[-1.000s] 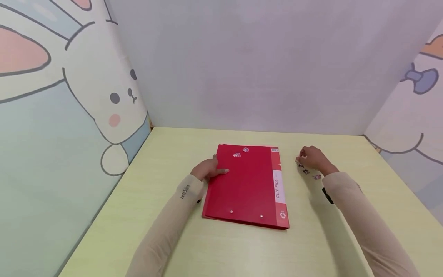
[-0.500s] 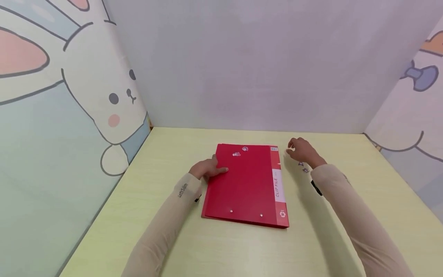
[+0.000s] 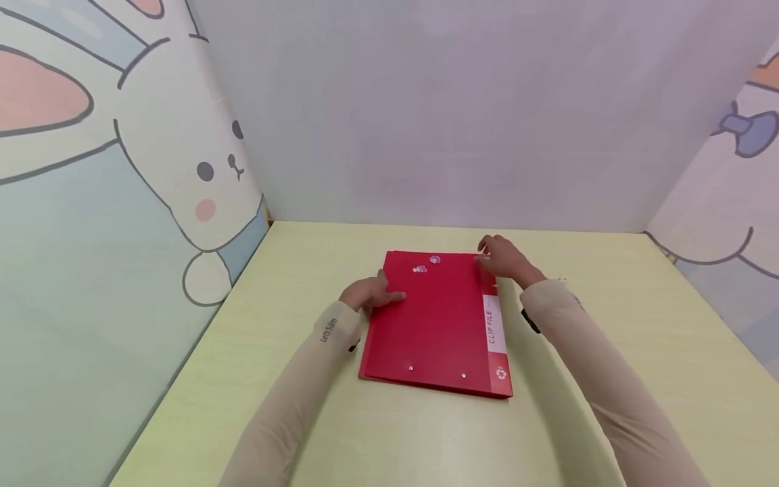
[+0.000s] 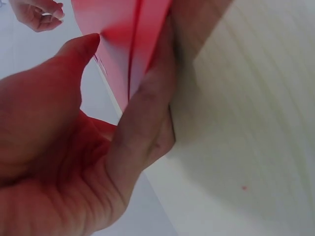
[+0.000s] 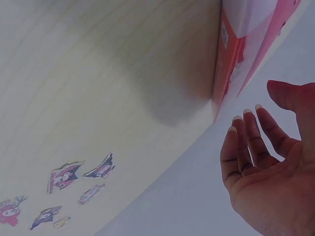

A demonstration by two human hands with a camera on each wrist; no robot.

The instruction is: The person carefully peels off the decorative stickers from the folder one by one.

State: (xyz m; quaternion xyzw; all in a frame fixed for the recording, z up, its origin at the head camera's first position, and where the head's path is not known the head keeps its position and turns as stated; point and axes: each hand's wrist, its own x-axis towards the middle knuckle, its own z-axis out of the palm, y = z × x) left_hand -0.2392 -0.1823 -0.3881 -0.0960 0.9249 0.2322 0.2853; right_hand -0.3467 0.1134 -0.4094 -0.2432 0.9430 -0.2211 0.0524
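Observation:
A red clip file lies on the table with two small cartoon stickers near its top edge. My left hand holds its left edge, thumb on the cover; in the left wrist view the fingers reach along and under that edge. At the file's upper right corner hovers my right hand, fingers bent, a pale speck near the fingertips. The right wrist view shows these fingers curved and the thumb apart from them. I cannot tell whether a sticker is on a fingertip.
Several loose cartoon stickers lie on the pale wooden table, right of the file; the right forearm mostly covers them in the head view. A grey back wall and a wall with a rabbit drawing border the table.
My right hand has moved left from the loose stickers to the file's upper right corner, its sleeve now over most of them. The left hand keeps its place on the file.

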